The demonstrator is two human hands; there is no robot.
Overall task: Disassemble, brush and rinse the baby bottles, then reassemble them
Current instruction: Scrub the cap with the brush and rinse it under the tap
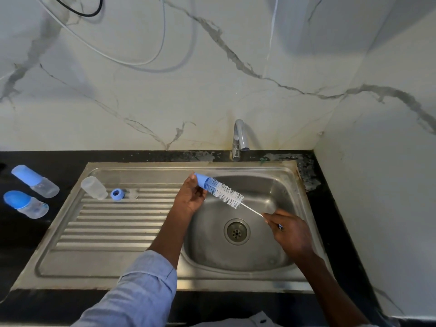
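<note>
Over the sink (290, 175) basin, the left hand (190, 199) has its grip curled round a blue cap (202, 180), while the right hand (289, 230) pinches the thin wire handle of the brush (227, 193), whose white bristles are partly pushed into the cap's open end. The step in hand looks like brushing this cap. On the drainboard lie the other parts of the same bottle, taken apart: a clear body (94, 187) on its side, a blue ring (117, 194) just beside it, and what seems to be a clear teat (133, 193) next to the ring. Whether these have been brushed already cannot be told. On the dark tabletop (35, 244) to the left, well apart from the sink, two bottles (35, 181) (26, 204) lie whole, with their blue caps on, so they are not yet disassembled. No water runs from the tap (239, 138). By this showing the task is early: one bottle is apart and in brushing, rinsing and reassembly remain, and two bottles are untouched.
</note>
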